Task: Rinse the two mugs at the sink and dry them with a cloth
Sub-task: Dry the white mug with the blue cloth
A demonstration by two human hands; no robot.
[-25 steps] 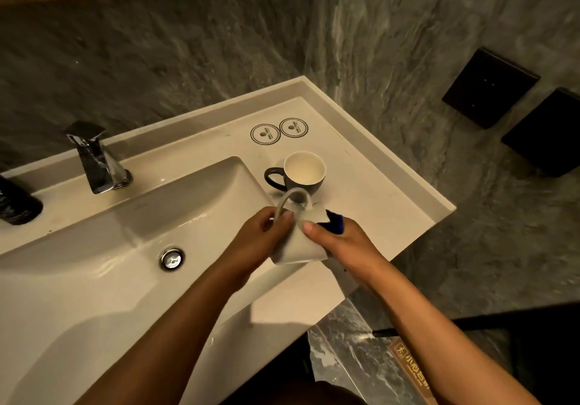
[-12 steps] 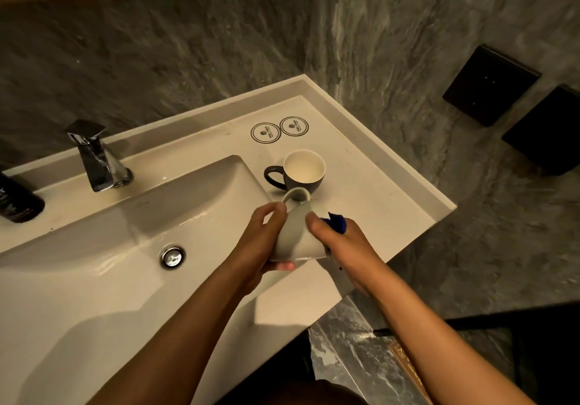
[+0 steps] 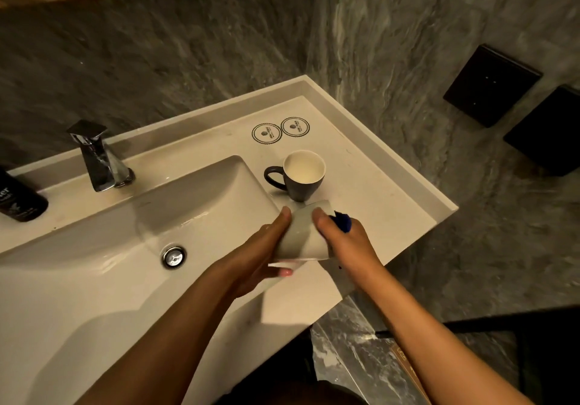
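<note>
White mug (image 3: 303,235), held sideways at frame centre over the tabletop (image 3: 376,197) edge; left hand (image 3: 266,254) fingers clamped on it, right hand (image 3: 342,241) presses a blue cloth (image 3: 342,221). Drying likely midway. Dark mug (image 3: 301,175) just behind, upright, probably still to dry. Basin (image 3: 94,279) left; tabletop's front edge close.

A chrome faucet (image 3: 99,157), a black bottle (image 3: 18,199), two round coasters (image 3: 280,130), and two dark wall panels (image 3: 491,86).
</note>
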